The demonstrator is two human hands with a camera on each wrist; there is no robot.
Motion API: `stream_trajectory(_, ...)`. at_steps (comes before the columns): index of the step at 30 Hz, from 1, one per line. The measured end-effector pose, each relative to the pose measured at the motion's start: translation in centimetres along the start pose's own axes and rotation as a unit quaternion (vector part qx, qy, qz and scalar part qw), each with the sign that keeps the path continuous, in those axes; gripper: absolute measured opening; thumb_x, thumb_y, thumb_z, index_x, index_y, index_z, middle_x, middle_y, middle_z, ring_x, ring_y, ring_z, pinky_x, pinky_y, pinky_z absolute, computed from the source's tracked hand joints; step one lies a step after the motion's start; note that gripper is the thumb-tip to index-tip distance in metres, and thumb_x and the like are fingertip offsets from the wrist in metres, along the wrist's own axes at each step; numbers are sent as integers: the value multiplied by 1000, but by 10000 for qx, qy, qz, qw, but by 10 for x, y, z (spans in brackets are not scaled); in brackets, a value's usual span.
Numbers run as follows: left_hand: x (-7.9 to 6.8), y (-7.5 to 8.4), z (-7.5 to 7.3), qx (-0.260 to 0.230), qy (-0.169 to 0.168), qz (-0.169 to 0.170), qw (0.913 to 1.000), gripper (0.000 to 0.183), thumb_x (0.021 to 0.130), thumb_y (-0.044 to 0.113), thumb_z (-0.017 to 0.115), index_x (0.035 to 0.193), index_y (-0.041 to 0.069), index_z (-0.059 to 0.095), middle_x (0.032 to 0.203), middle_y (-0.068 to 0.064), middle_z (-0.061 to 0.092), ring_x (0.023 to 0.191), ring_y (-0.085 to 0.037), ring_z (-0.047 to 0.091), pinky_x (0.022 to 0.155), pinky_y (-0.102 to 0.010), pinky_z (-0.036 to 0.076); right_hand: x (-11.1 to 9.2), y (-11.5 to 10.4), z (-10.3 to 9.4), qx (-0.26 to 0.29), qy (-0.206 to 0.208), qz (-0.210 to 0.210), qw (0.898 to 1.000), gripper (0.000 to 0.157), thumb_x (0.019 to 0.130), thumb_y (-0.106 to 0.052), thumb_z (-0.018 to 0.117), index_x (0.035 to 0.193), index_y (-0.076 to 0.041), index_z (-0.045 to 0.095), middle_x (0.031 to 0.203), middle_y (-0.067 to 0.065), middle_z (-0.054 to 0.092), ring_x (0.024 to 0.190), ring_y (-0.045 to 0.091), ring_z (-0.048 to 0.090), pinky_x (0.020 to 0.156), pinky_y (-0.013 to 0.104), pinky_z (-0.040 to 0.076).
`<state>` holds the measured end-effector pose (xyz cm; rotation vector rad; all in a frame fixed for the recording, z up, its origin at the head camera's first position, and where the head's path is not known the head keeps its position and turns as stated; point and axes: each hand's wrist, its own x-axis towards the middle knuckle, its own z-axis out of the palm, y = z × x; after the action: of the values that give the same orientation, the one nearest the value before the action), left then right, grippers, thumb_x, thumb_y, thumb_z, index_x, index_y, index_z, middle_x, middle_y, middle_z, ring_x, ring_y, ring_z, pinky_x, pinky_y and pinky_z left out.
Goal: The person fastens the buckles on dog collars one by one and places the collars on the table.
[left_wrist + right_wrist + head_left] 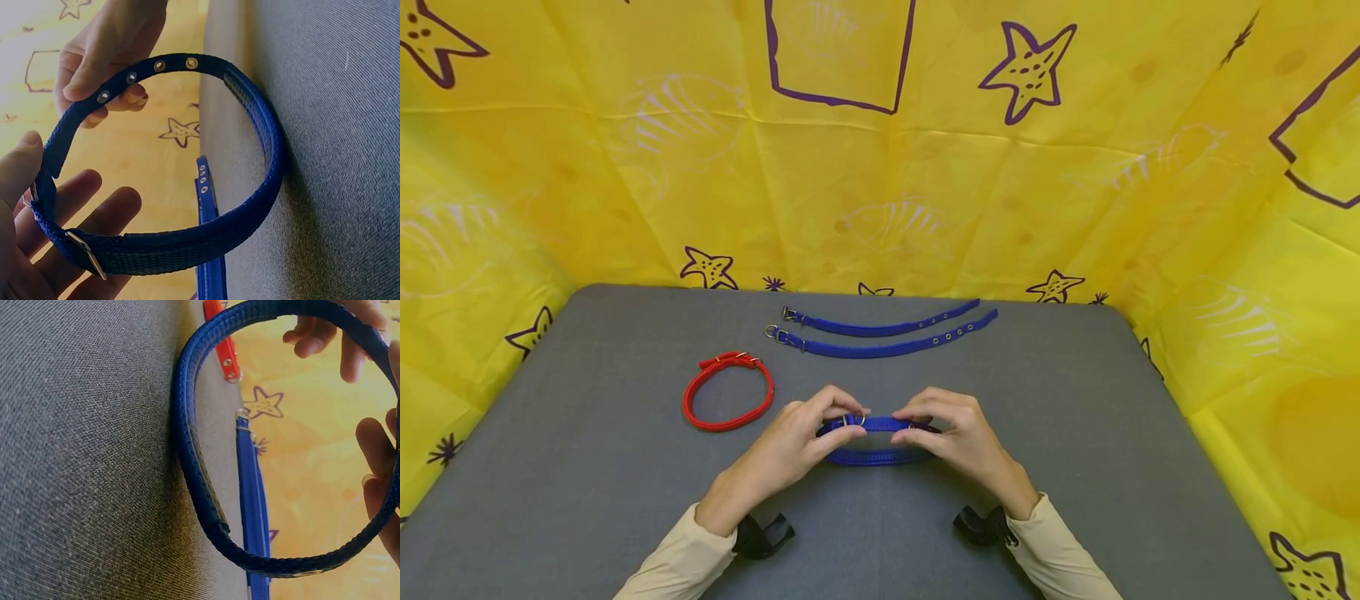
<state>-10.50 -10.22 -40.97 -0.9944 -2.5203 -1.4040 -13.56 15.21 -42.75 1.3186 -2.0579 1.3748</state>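
Both hands hold a blue collar (880, 457) bent into a loop, its lower side close over the grey table. The left hand (797, 433) pinches the end with the metal ring and buckle between thumb and fingers. On the opposite side, the right hand (958, 425) pinches the strap. In the left wrist view, metal eyelets (160, 65) line the strap beside the right hand, and the strap's tip lies at the left thumb. A rectangular metal loop (86, 255) crosses the band below the left fingers. Padded lining shows inside the loop (187, 419) in the right wrist view.
A red collar (722, 426), fastened into a ring, lies left of the hands. Two blue collars (880, 352) lie stretched out side by side farther back, buckles to the left. Yellow printed cloth (895, 167) stands behind and beside the grey table (587, 467).
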Motion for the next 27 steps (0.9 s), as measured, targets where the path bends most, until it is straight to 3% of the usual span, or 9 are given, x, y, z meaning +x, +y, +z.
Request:
stream_trajectory(6,0,0,1,-58,-67,-11,10000,23,93,17,69,113,12,59,105,0,76,86,0,67,70,-22,53,0,-1,0,85,139,-131,9998,18,80,-9,82,96,-5,75,82,10,71,71,16,65,64,21,54)
stream_trajectory(14,0,1,2,-210,-32,-4,9998,19,96,12,65,114,9,60,109,-2,75,95,-10,71,78,-26,56,0,-1,4,182,267,-262,9991,21,78,-6,82,97,-3,75,84,8,71,73,17,66,64,23,54)
stream_trajectory(23,1,4,5,-213,-56,99,9997,19,96,11,65,115,9,61,108,-2,74,98,-8,70,79,-27,56,1,-2,7,184,267,-369,9988,17,82,-11,80,96,-3,75,84,8,71,75,16,67,64,25,54)
stream_trajectory(27,1,4,8,-161,95,109,9998,19,93,11,68,112,9,63,105,-1,75,94,-7,69,77,-26,56,1,-3,7,130,214,-373,9990,17,81,-10,81,96,-4,75,83,6,71,74,14,66,64,23,54)
